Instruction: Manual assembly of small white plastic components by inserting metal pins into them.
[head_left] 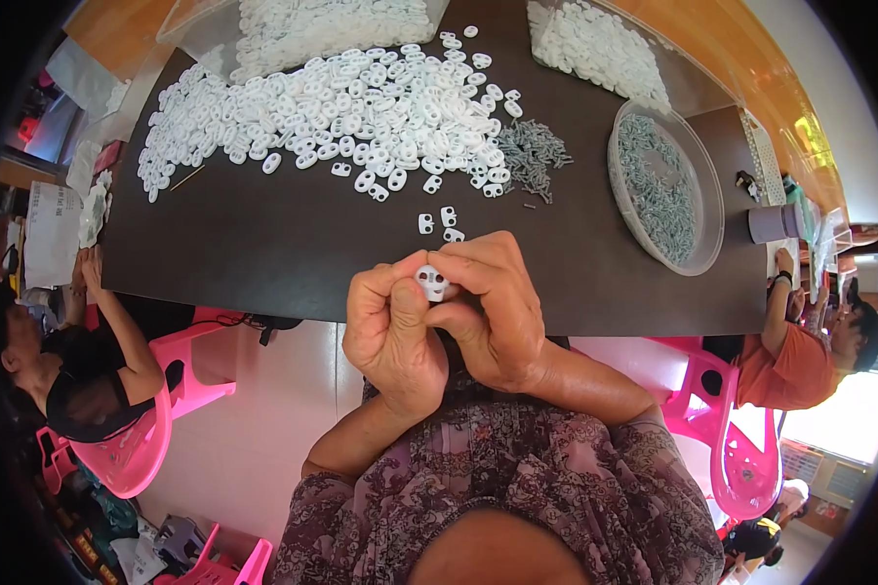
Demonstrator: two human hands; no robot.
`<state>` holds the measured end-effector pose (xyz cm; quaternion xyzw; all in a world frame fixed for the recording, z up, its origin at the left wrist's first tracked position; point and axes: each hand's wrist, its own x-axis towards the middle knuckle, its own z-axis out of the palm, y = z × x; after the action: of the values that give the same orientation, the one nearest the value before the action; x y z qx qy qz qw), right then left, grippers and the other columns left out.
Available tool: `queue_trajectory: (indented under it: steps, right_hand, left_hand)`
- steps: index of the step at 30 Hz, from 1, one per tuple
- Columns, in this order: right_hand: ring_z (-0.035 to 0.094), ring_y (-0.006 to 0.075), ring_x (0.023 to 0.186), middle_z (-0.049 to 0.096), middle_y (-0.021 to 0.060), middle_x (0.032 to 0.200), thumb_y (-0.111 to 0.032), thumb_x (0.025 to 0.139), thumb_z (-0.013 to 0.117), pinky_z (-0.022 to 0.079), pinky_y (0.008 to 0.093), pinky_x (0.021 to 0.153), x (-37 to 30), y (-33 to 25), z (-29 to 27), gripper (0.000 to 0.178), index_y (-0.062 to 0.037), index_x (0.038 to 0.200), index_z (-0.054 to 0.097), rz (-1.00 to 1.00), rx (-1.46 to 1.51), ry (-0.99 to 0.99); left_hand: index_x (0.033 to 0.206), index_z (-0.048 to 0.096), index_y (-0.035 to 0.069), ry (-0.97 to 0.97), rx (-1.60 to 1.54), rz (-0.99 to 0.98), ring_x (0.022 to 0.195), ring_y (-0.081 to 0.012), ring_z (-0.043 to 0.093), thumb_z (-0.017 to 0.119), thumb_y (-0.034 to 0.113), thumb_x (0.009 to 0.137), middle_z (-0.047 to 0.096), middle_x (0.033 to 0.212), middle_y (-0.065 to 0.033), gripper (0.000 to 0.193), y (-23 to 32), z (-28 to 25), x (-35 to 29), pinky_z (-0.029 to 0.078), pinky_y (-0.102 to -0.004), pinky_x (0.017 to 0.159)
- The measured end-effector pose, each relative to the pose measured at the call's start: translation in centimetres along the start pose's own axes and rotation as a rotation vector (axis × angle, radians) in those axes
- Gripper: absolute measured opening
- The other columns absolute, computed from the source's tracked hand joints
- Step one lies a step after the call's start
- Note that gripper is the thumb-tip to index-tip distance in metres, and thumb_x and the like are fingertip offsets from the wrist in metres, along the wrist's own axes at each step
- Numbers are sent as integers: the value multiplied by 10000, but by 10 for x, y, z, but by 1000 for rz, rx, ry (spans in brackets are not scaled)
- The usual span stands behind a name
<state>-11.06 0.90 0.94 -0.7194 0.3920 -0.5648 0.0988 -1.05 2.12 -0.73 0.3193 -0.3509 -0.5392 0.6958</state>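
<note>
A small white plastic cord lock (431, 284) with two holes is pinched between both hands, just off the table's near edge. My left hand (392, 327) is closed on its left side, thumb and finger pressed to it. From the other side, my right hand (498, 302) grips it with thumb and fingertips. Part of the piece is hidden by the fingers. A few similar white cord locks (425, 223) lie on the dark table (302, 263) just beyond my hands. Farther off spreads a large heap of white oval two-hole pieces (332, 107), with a pile of small grey springs (534, 156) at its right.
A round clear tray (618, 175) holds more springs at the right. Clear bins of white pieces (600, 44) stand at the back. A thin gold-coloured stick (187, 176) lies left. People sit on pink chairs (146, 439) at both sides; a grey cup (773, 224) stands far right.
</note>
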Motion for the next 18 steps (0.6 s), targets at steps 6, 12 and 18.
queue_trajectory:
  steps: [6, 12, 18]
  right_hand:
    - [533, 267, 720, 598, 134, 909, 39, 684, 691, 450, 333, 617, 3, -2, -7, 357, 27, 1021, 571, 65, 71, -72]
    - [569, 241, 749, 614, 144, 937, 15, 744, 695, 471, 303, 631, -2, -3, -8, 316, 26, 1039, 582, 55, 66, -70]
    - [572, 245, 757, 612, 148, 935, 30, 754, 679, 472, 303, 642, -6, -6, -1, 301, 32, 1038, 582, 75, 68, -28]
  left_hand:
    - [1039, 548, -33, -64, 88, 79, 815, -89, 527, 502, 170, 969, 572, 907, -56, 220, -1, -7, -1, 440, -233, 749]
    - [1039, 548, -39, -106, 191, 221, 771, -82, 487, 515, 162, 962, 535, 851, -36, 218, -6, -8, -2, 407, -220, 707]
    - [1031, 549, -37, -62, 231, 243, 749, -75, 467, 524, 164, 958, 520, 834, -23, 215, -6, -7, -4, 391, -213, 685]
